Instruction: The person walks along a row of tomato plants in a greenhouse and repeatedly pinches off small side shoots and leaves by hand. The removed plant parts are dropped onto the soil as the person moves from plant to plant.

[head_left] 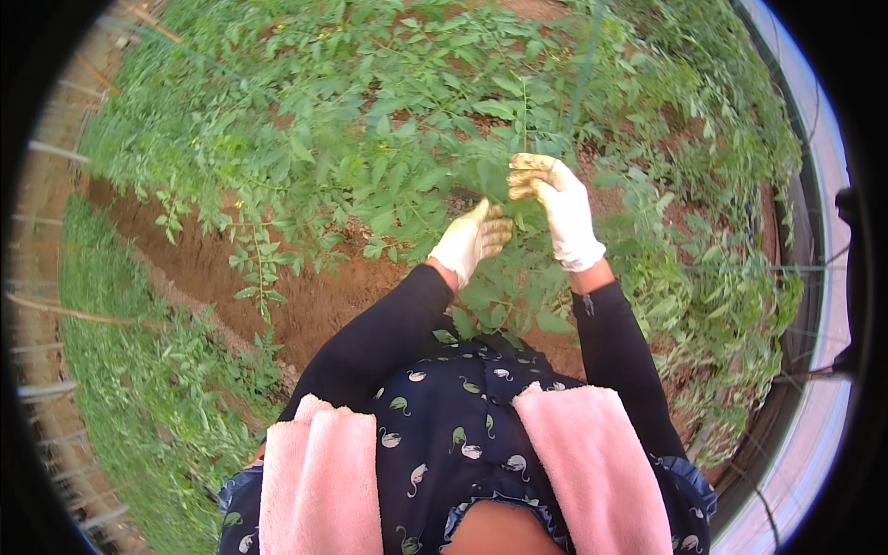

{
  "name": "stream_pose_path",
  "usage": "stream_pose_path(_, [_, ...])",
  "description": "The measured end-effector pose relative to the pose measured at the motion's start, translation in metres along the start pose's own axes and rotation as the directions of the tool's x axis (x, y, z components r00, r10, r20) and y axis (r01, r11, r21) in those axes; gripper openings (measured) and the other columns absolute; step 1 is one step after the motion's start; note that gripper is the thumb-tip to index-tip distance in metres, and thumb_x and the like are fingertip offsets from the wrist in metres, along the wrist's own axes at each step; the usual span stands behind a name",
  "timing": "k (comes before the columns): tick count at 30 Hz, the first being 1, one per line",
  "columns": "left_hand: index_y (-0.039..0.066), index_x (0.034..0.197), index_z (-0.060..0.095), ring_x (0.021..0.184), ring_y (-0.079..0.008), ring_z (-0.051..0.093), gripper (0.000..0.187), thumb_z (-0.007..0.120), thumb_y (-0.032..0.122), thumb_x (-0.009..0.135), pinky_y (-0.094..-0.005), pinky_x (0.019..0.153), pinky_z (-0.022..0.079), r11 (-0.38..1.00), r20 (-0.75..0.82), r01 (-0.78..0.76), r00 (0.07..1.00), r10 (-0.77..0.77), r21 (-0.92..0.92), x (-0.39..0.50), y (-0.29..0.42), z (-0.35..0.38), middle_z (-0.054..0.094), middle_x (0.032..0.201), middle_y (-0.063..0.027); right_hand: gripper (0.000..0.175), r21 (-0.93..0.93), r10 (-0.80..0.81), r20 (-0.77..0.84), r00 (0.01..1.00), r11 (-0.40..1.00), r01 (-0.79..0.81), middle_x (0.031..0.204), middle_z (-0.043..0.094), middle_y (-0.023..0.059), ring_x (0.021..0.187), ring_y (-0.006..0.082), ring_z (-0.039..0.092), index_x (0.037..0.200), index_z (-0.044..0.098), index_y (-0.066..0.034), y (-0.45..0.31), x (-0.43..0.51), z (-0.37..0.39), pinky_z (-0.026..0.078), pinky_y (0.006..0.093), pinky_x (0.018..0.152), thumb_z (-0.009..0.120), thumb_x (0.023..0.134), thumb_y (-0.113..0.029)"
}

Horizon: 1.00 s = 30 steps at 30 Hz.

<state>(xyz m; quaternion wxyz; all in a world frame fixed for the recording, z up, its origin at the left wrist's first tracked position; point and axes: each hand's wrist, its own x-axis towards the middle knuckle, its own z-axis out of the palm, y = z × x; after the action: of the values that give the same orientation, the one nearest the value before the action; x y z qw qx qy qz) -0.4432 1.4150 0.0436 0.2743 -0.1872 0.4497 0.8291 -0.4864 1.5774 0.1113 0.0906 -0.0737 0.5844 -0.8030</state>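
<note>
Both my hands wear whitish gloves with soiled fingers and reach into leafy tomato plants [409, 166]. My left hand [474, 239] is low among the leaves, its fingers pointing right; whether it grips a stem does not show clearly. Just above and to the right, my right hand [551, 201] has its fingers bent to the left beside an upright tomato shoot [525, 114]. Its fingertips are close to the stem, and I cannot tell if they pinch it. A thin green string [586, 69] runs up past my right hand.
Bare brown soil [312, 305] lies left of my arms, with another row of plants [139, 361] beyond it. More foliage stands at the right, beside a pale curved wall or sheet [832, 291]. A thin line crosses at the right. A pink towel [326, 479] hangs over my shoulders.
</note>
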Motion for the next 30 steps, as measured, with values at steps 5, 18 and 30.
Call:
stream_pose_path(5, [0.006,0.119,0.060,0.088,-0.0154,0.061,0.040,0.051,0.038,0.097,-0.0281,0.076,0.047,0.969,-0.250,-0.211,0.939,0.237,0.128,-0.043,-0.005,-0.070,0.066,0.104,-0.0080,0.034,-0.161,-0.217,0.006,0.976,0.963,0.215,0.115,0.063,0.0134,0.100,0.0193,0.063,0.121,0.055,0.0049,-0.057,-0.015,0.013,0.049,0.0291,0.090,0.051,0.087,0.004])
stream_pose_path(18, [0.002,0.126,0.055,0.104,-0.0202,0.059,0.036,0.053,0.021,0.095,-0.0347,0.089,0.045,0.888,-0.630,-0.460,0.684,0.368,0.019,-0.008,0.092,-0.272,0.061,0.120,-0.0128,0.034,-0.544,-0.186,0.027,0.982,0.822,0.170,0.116,0.064,0.0107,0.107,0.0185,0.059,0.115,0.060,0.0028,-0.045,-0.035,0.110,0.044,0.0310,0.096,0.055,0.082,0.007])
stream_pose_path(30, [0.000,0.125,0.056,0.116,-0.0331,0.053,0.050,0.060,0.030,0.085,-0.0347,0.098,0.043,0.128,0.027,-0.049,0.985,0.171,0.991,0.130,0.111,-0.342,0.056,0.127,-0.0204,0.053,-0.693,-0.184,-0.039,0.982,0.713,0.106,0.136,0.051,0.0126,0.124,0.0223,0.049,0.137,0.044,0.0006,0.023,0.125,0.279,0.040,0.0337,0.102,0.057,0.085,0.001])
